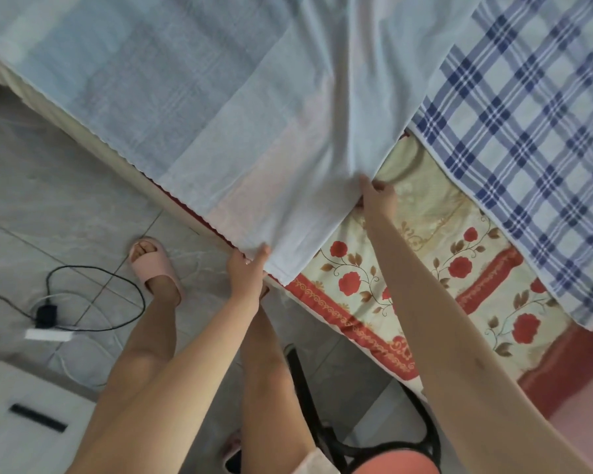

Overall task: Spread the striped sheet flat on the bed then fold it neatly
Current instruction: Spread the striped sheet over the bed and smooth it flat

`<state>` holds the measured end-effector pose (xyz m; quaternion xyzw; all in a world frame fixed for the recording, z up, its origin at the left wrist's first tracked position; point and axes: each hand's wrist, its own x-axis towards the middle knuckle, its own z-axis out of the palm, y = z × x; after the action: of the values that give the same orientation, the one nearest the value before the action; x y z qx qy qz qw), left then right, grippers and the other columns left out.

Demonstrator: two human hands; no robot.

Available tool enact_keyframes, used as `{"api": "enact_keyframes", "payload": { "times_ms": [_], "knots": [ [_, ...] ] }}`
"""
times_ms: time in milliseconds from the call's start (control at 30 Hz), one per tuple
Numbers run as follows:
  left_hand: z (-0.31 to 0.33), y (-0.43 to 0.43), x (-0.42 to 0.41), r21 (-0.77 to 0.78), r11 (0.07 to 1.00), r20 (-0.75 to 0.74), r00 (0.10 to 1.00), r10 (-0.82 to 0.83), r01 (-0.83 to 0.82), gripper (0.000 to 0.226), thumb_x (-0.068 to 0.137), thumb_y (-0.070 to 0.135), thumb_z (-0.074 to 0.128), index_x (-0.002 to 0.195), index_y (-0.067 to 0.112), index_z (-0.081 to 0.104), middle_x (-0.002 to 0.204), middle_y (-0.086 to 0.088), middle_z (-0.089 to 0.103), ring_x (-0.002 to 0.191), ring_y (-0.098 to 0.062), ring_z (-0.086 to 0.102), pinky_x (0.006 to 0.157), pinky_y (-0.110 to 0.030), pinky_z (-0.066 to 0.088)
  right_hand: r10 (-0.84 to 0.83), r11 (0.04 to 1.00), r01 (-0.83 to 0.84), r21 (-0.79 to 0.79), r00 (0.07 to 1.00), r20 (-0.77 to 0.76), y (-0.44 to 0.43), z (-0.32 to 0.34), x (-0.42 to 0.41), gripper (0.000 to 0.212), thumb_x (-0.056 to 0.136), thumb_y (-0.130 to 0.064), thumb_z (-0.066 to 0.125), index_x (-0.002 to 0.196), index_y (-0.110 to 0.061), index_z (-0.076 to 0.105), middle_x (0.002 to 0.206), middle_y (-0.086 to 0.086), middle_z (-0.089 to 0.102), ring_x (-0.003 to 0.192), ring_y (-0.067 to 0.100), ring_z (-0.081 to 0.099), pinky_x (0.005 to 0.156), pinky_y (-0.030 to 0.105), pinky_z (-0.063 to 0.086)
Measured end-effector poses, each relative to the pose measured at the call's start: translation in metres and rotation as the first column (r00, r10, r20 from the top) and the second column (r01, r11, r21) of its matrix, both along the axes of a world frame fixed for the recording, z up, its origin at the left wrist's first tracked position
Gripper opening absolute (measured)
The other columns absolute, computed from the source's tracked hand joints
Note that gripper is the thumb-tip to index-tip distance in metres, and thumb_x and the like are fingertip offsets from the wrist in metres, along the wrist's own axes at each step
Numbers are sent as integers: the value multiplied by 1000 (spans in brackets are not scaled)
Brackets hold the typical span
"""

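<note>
The left hand (248,268) pinched the striped sheet (226,124) close to its near corner, just past the centre toward 7 o'clock, fingers and thumb closed on the hem; the right hand (379,193) pinched the same edge further along, at about 2 o'clock from the left one, its fingers curled over the cloth; held at two places on one hem, the edge ran fairly straight between them, which looked meant for drawing the sheet taut toward the person. The sheet itself lay over the bed from the centre out to 10 and 12 o'clock, pale with only faint stripes, its long side drooping over the mattress edge at 9 o'clock; a soft ridge rose from the right hand toward 12 o'clock, so the spreading seemed unfinished and no fold begun. At 3 o'clock the floral bed cover (415,268) lay bare, and beyond it, toward 2 o'clock, a blue plaid blanket (528,131) lay beside the sheet. At 8 o'clock a pink slipper (154,268) stood on the tiled floor beside a looped black cable (131,285).
</note>
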<state>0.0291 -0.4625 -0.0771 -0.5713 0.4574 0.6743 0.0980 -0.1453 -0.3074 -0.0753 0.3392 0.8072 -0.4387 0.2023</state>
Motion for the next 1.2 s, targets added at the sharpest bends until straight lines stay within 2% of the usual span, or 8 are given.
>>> {"api": "enact_keyframes", "payload": {
  "times_ms": [467,600,667,767,900,967,1100,1200],
  "knots": [
    [7,20,8,-33,986,163,974,-154,162,14,93,21,56,103,11,55,88,4,59,82,-14,60,80,-38,55,182,964,-200,174,977,115,2,10,10,22,90,-17,58,109,-5,58,95,7,64,83,21,60,62,22,41],
    [27,-5,-5,302,594,284,525,-803,745,35,98,34,41,82,8,56,78,-4,65,71,-17,63,69,-30,51,300,818,-210,536,950,-86,-25,14,7,44,77,2,49,119,-9,44,119,9,50,96,22,50,88,42,47],
    [39,-31,-15,66,243,319,210,-924,968,28,95,32,45,87,9,58,84,-1,67,76,-17,64,70,-31,51,671,605,-385,697,717,-187,-40,5,2,55,77,-4,52,131,-10,46,135,11,47,120,27,47,106,43,36],
    [50,-77,-57,-623,-15,432,328,-840,782,34,88,26,62,116,9,54,121,-7,57,113,-27,54,90,-39,43,996,91,-659,746,51,-76,-68,-14,-17,59,86,-24,51,143,-17,41,148,5,41,138,28,37,114,41,17],
    [24,-134,-132,-452,-100,605,223,-764,886,123,62,61,74,152,25,-2,158,-7,-17,144,-33,-14,106,-69,1,793,-467,-432,771,-591,149,-78,-44,-86,50,97,-44,30,145,-30,37,148,-5,43,136,24,41,110,56,20],
    [4,-150,-153,-263,-81,643,112,-757,961,145,48,75,73,140,36,-32,146,-1,-43,138,-33,-32,103,-74,-2,890,-441,-467,767,-335,308,-62,-46,-155,57,97,-57,22,150,-38,15,152,-9,35,139,25,36,104,67,22],
    [-4,-155,-164,-87,-86,646,-9,-763,993,151,40,86,66,121,37,-52,127,0,-62,129,-35,-45,100,-74,-6,792,165,-735,658,496,355,-32,-28,-248,64,94,-64,14,150,-40,-6,160,-12,-8,147,29,-6,104,74,0],
    [2,-156,-171,-28,-84,653,-45,-756,996,152,39,87,65,116,34,-56,124,-2,-64,127,-37,-46,100,-75,-4,736,294,-643,707,624,262,-61,-13,-246,60,100,-45,19,154,-26,0,161,0,-3,147,31,-5,109,68,-5]
  ]
}}
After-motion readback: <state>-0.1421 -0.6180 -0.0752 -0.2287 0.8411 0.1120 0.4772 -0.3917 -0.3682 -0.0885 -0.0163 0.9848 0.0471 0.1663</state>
